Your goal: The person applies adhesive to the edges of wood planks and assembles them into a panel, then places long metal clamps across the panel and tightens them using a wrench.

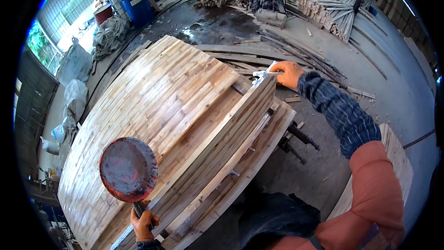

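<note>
My left hand [143, 224], in an orange glove, is closed round the handle of a round pan [128, 170]. The pan has a reddish rim and a dark, stained face, and it is over the near left part of a large striped wooden panel [157, 92]. Stretched out to the far right, my gloved right hand [287, 74] grips a white, stringy clump [263, 75], like a coated brush or rag; its exact kind is unclear. That clump touches the far end of an upright board edge [217, 134]. White wet streaks run along the edge's near end.
Metal clamp bars [303, 138] stick out to the right of the boards. Loose wooden strips [319, 62] lie on the floor beyond, near a stack of lumber [328, 11]. A blue barrel [138, 8] and plastic sacks [74, 97] stand at the left. Another board [391, 162] is beside my right arm.
</note>
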`<state>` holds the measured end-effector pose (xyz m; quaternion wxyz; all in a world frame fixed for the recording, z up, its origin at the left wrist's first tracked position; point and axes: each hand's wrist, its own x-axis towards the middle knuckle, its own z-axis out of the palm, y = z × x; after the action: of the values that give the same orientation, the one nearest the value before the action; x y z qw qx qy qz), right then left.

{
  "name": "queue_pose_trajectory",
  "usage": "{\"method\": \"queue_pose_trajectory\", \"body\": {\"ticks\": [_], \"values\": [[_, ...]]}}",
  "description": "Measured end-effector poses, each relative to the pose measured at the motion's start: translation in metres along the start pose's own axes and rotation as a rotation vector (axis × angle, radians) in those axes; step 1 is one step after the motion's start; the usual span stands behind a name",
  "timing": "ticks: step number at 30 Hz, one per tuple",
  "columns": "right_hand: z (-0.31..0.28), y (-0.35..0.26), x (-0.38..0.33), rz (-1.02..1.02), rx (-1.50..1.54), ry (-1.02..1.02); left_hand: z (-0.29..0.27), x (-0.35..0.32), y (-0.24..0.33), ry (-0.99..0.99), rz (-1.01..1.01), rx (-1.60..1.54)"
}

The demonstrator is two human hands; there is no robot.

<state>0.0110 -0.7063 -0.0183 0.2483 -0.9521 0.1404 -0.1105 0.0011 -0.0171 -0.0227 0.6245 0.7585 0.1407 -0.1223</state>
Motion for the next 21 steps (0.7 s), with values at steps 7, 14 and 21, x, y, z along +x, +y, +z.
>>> {"method": "queue_pose_trajectory", "body": {"ticks": [7,14,21], "values": [[-0.014,-0.022,0.012,0.237,0.363,-0.459,0.002,-0.002,0.003,0.021,-0.024,0.022],[0.019,-0.021,-0.041,0.217,0.632,-0.31,-0.002,-0.001,0.003,0.007,-0.044,0.053],[0.089,-0.065,-0.098,-0.416,-0.069,0.001,-0.001,0.004,0.002,0.001,-0.033,0.049]]}}
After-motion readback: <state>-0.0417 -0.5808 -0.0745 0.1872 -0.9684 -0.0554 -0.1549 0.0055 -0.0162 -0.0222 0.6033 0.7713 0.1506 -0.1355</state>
